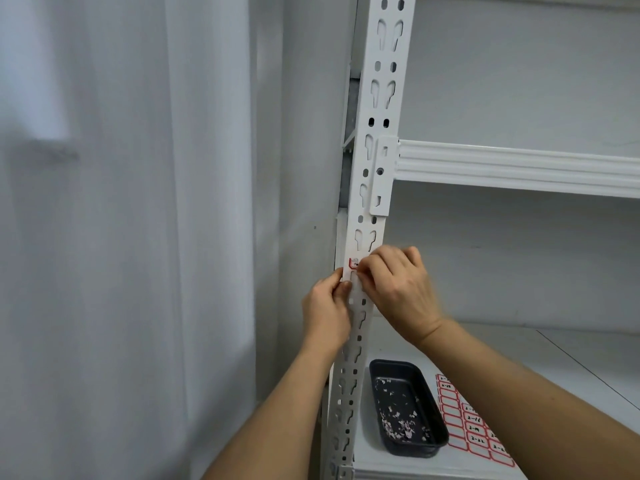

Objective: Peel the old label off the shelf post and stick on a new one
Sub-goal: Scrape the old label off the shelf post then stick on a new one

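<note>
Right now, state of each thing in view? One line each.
Old label: still on the post, partly torn, red border showing.
Shelf post: upright, shelf beam hooked on.
Left hand: pinching the post edge just below the label.
Right hand: fingertips picking at the label.
Black tray: on the shelf, holding paper scraps.
Label sheet: flat beside the tray, some labels written.

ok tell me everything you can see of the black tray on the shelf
The black tray is a shallow rectangular dish with rounded corners and a raised rim, plastic by its look. It sits flat on the white shelf board, just right of the shelf post, its long side running away from the camera. Small white and pinkish paper scraps are scattered over its floor, thickest toward the near end. A label sheet with red-bordered stickers lies beside its right edge. Neither hand touches it.
</note>
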